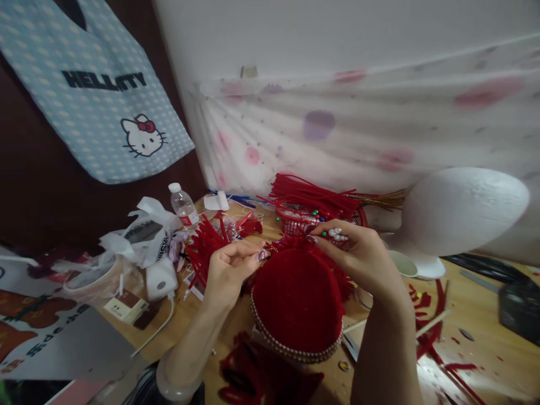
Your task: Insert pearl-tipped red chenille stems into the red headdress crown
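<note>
Both left hand (228, 270) and right hand (366, 247) pinch red trim (296, 242) (fingers (248, 247) held narrow) along a red hat (297, 301).

Blue cloth (101, 107) cropped above; left hand (230, 267): hold unclear.

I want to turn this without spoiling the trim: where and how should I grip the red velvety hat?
Probably by the plain sides of the red velvety hat, left hand from the left and right hand from the right. The rounded crown offers little edge to pinch; beaded trim lines the near edge, and red decorations crowd the far one.
</note>
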### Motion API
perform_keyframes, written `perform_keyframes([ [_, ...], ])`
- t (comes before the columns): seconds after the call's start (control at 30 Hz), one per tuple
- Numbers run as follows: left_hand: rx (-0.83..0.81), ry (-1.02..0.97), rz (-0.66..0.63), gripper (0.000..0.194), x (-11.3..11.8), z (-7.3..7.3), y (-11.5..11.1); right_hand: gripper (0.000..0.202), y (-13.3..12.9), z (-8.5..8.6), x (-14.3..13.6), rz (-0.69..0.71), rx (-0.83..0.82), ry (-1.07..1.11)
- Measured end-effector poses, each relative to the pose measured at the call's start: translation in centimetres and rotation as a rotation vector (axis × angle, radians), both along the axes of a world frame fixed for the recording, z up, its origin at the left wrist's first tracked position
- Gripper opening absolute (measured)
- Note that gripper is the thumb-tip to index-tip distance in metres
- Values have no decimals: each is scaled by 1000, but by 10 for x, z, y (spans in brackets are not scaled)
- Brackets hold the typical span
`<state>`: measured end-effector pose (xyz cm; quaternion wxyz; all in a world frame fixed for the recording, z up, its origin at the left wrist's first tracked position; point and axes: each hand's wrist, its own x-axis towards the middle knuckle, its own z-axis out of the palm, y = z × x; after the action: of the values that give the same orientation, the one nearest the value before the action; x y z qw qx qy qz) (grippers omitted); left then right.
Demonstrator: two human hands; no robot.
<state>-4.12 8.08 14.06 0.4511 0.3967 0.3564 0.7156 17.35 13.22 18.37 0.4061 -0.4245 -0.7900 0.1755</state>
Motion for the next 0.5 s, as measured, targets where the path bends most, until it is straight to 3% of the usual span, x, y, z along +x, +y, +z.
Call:
perform_keyframes([
  [0.2,22,-15,-60,14,3,3,-5,9,0,-1,-1,8,-8,-1],
  [0.5,-16,-194,-259,17,4,8,-11,11,1,-2,-1,15,-9,5],
])
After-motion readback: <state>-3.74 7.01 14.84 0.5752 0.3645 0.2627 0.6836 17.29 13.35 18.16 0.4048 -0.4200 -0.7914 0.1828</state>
